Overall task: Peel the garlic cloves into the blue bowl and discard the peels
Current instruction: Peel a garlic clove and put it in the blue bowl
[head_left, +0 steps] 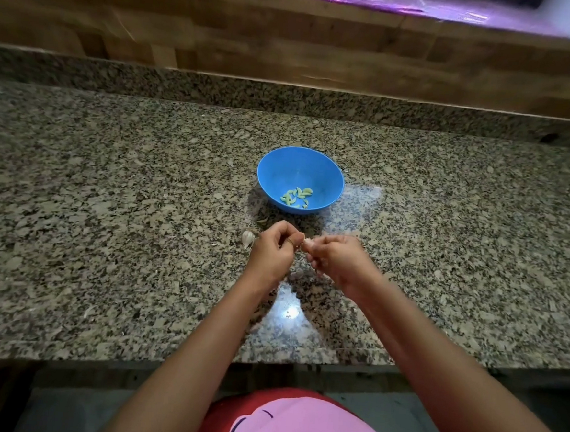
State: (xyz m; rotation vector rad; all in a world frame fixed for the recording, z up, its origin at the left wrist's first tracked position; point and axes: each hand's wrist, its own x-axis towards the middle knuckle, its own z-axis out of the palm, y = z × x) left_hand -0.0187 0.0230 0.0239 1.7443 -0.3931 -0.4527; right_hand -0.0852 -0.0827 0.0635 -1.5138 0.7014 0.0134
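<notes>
The blue bowl stands on the granite counter a little beyond my hands, with several peeled garlic cloves lying in its bottom. Both hands meet just in front of it. My left hand and my right hand have curled fingers, and between their fingertips they pinch a small pale garlic clove, mostly hidden. An unpeeled piece of garlic lies on the counter right beside my left hand.
The speckled granite counter runs left and right, backed by a wooden wall. A few bits of peel lie between the bowl and my hands. The counter's front edge is close to my body.
</notes>
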